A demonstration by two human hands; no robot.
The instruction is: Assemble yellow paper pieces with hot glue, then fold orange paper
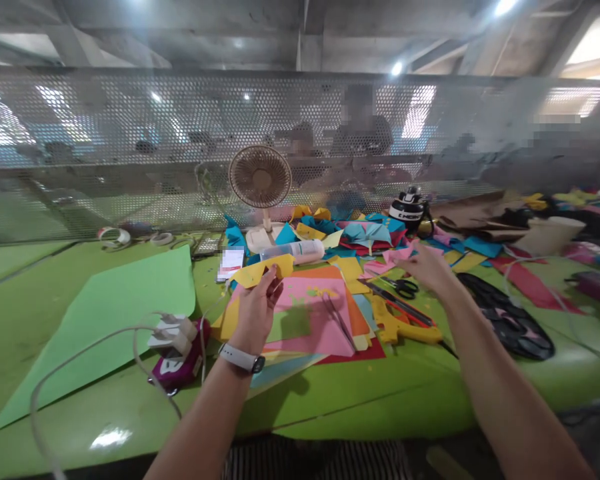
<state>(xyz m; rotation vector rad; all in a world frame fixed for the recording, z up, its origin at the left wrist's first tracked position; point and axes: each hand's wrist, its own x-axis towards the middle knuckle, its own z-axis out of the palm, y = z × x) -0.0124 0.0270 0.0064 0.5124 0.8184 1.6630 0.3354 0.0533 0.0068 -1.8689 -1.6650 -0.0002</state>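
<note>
My left hand [255,310] is closed in a pinch on a folded yellow paper piece [263,270], held above a stack of coloured paper sheets [310,317]. A white watch sits on that wrist. My right hand [427,267] reaches forward over the pile of folded paper shapes [360,233], with its fingers closed on a pink paper piece [397,254]. Black-handled scissors [403,287] lie just left of the right hand. A yellow glue gun [403,323] rests below them.
A big light green sheet [110,313] lies at left on the green table [370,400]. White chargers and a cable [173,333] rest on a maroon pouch. A small fan [260,180], a white bottle [300,251], tape rolls [114,236] and a perforated metal screen with people behind stand at the back.
</note>
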